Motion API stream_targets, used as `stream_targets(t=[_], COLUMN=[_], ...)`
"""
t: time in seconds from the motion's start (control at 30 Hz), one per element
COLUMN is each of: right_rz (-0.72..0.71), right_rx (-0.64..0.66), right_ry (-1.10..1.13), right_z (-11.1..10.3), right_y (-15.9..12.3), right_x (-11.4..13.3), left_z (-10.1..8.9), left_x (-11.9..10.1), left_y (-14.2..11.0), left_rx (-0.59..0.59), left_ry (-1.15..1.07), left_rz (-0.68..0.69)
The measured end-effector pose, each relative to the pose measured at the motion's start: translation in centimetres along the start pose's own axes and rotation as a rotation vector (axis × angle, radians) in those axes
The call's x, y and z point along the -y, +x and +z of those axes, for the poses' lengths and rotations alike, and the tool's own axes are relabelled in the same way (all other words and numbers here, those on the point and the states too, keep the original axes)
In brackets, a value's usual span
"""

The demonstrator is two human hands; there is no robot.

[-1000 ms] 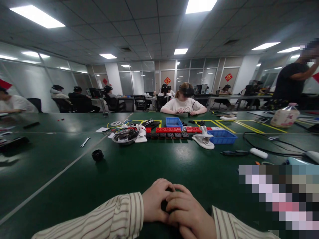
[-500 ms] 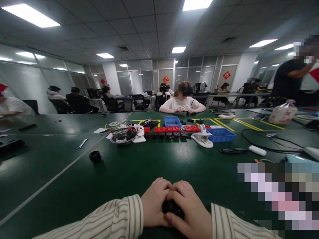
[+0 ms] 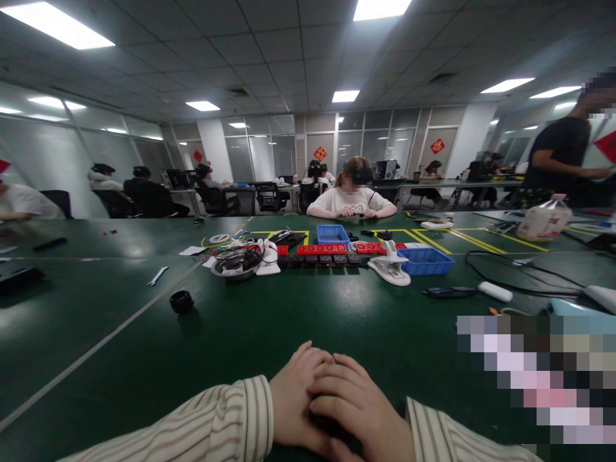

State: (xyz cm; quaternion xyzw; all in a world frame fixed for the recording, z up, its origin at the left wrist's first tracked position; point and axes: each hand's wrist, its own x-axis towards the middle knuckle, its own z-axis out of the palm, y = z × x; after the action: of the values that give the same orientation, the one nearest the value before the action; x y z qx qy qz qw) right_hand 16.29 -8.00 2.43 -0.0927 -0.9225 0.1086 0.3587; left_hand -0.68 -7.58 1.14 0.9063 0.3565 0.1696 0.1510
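Note:
My left hand [image 3: 296, 398] and my right hand [image 3: 359, 404] meet close to the near side of the green table [image 3: 240, 333]. Between the palms is a black rounded object [image 3: 337, 428], mostly covered, so its kind cannot be made out. The right fingers lie bent across the left hand and over the object. My left hand curves around its other side, its thumb low and partly hidden. Left of the hands a small black ring-shaped roll [image 3: 181, 302] sits on the table.
Across the middle stand red-and-black power strips [image 3: 322, 249], a metal bowl [image 3: 234, 264] of cables, a white clamp stand [image 3: 391, 268] and a blue tray [image 3: 427, 262]. A wrench [image 3: 157, 276] lies left. Cables and a white bar [image 3: 495, 292] lie right. A person [image 3: 353, 196] sits opposite.
My right fingers have slid left over my left hand and now cover more of the black object. The person standing at the right has lowered an arm.

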Motion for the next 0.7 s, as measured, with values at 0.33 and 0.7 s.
stream_targets(t=[0.33, 0.7], right_rz=[0.44, 0.082], right_rx=[0.06, 0.079], right_ry=[-0.059, 0.033], right_z=[0.1, -0.4], right_y=[0.0, 0.1], right_x=[0.3, 0.2], left_z=[0.3, 0.5], left_x=[0.4, 1.2], left_y=[0.2, 0.4], left_rx=[-0.024, -0.061], left_ry=[-0.059, -0.065], left_rz=[-0.087, -0.048])
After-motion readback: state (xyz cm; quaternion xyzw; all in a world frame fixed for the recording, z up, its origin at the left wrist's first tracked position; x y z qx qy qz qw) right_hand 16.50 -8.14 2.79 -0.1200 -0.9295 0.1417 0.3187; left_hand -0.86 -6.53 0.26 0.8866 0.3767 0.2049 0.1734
